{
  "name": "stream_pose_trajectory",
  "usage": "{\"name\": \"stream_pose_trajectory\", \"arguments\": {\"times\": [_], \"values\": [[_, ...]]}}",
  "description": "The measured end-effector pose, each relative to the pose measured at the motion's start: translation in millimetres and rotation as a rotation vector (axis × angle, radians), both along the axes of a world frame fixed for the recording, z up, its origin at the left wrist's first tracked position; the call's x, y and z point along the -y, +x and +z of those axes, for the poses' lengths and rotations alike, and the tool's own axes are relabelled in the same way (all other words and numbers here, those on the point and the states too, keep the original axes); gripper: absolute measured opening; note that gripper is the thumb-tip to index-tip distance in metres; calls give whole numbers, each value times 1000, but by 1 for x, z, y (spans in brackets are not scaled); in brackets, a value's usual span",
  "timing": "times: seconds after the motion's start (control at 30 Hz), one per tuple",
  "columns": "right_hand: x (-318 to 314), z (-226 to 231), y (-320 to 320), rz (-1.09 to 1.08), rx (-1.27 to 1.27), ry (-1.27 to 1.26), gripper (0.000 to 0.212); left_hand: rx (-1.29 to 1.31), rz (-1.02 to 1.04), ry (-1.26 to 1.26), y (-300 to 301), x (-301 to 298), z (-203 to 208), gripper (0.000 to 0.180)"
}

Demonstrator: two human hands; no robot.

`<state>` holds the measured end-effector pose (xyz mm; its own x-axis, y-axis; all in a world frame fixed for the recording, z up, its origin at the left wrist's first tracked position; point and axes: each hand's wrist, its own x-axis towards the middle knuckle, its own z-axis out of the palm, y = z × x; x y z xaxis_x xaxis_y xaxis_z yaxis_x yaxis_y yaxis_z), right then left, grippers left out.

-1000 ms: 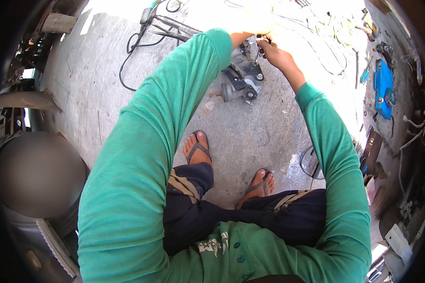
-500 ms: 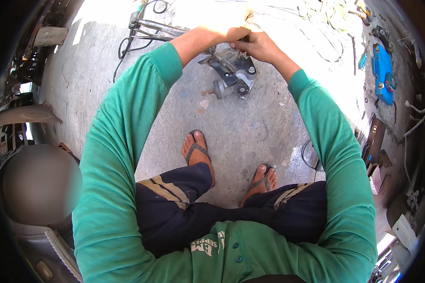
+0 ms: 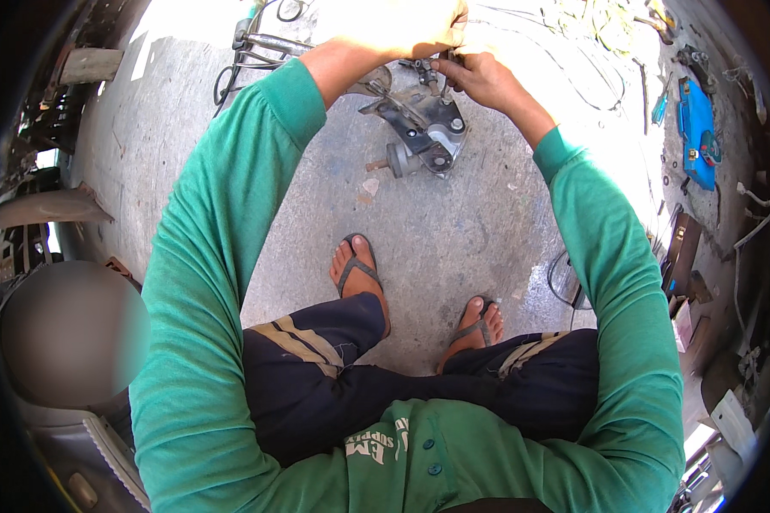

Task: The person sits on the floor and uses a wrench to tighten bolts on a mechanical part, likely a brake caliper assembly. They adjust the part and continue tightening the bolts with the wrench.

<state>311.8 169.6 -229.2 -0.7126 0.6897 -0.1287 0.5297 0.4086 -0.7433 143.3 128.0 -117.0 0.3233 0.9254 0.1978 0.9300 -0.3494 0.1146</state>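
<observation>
My left hand (image 3: 436, 27) is at the upper middle, washed out by bright sunlight, its fingers bent together. My right hand (image 3: 490, 79) meets it from the right, thumb and fingers pinched around something small and dark that I cannot make out. Just below both hands lies a black and silver metal mechanical assembly (image 3: 441, 134) with bolts. A grey round part with a rusty stud (image 3: 396, 161) sticks out at its lower left. Metal rods and a small fitting at its top are partly covered by my hands and left wrist.
Metal tubes with black cables (image 3: 274, 44) lie at upper left. A blue case (image 3: 697, 132) rests on the concrete floor (image 3: 402, 209) at right, beside scattered tools and scrap. Thin wires (image 3: 573, 77) trail at upper right. My sandalled feet (image 3: 358, 265) stand below the assembly.
Both hands have shifted slightly up and away from the assembly, and my right hand has moved a little right. More of the assembly's upper fitting now shows. The assembly itself stays put.
</observation>
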Motion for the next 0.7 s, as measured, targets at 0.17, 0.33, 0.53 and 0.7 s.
{"name": "stream_pose_trajectory", "arguments": {"times": [0.17,0.33,0.53,0.7], "values": [[2,-3,-3,31,-56,67,42,15,-46,77,-11,2,-8,43],[2,4,0,64,-66,99,42,-4,-26,-24,-6,8,13,50],[-11,-9,-4,131,-37,31,43,-86,-85,35,-19,5,0,48],[-5,6,0,82,67,-34,47,33,-78,-66,-3,-1,-18,43]]}}
